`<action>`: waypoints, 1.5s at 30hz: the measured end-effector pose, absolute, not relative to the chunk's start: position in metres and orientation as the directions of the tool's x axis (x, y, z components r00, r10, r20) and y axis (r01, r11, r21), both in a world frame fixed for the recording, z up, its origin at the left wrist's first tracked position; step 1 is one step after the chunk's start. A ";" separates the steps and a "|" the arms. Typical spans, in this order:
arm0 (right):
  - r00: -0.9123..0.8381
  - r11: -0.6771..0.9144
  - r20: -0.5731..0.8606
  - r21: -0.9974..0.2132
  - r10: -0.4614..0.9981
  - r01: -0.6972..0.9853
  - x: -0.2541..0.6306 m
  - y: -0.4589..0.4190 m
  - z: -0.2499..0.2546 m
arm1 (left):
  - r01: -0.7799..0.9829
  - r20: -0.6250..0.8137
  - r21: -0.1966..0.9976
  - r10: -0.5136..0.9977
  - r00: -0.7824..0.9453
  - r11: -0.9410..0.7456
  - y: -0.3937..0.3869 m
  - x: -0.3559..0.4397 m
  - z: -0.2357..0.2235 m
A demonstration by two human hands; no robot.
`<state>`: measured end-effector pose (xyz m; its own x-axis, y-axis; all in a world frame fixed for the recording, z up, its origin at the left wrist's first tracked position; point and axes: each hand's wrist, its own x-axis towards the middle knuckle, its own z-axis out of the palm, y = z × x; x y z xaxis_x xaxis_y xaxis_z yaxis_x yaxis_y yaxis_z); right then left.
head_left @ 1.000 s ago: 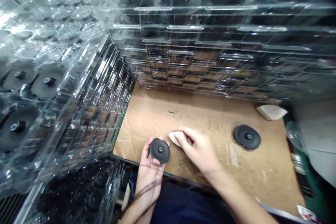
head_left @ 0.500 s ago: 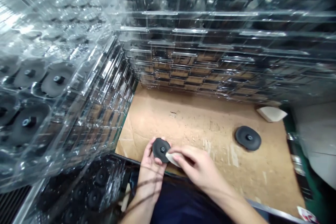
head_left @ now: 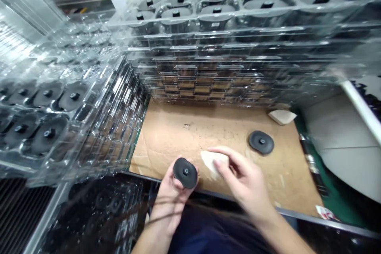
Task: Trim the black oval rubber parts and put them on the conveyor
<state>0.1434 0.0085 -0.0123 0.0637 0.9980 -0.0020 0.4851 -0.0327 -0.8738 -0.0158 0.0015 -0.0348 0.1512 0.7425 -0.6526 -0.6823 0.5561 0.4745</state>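
Black disc (head_left: 185,173) looks matt, kinda rubbery; trays (head_left: 184,48) are super glossy clear plastic, cardboard (head_left: 166,135) is scuffed, pretty dull.

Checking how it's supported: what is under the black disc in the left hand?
The left hand is under the black disc, showing past its rim; the disc's underside and exact grip are hidden.

Our left hand (head_left: 175,191) holds a black disc (head_left: 180,170), its small hub facing up, near the front edge of a brown cardboard sheet (head_left: 166,131). Our right hand (head_left: 245,172) pinches a pale wedge (head_left: 210,161), apart from the disc. Farther right lie a second disc (head_left: 257,143) and, beyond it, another wedge (head_left: 282,117). Stacked clear trays (head_left: 187,63) with similar discs rise ahead of us and to our left.
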 end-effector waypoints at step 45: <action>0.117 -0.153 -0.103 -0.769 0.988 0.620 0.197 -0.044 -0.064 | -0.583 -0.623 0.375 0.662 0.417 0.721 0.002 0.006 0.020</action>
<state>0.1974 -0.0441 -0.0637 0.1165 0.9879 -0.1025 0.6201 -0.1530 -0.7695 0.0062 0.0025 0.0204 0.4173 0.6615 -0.6231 -0.5833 0.7207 0.3745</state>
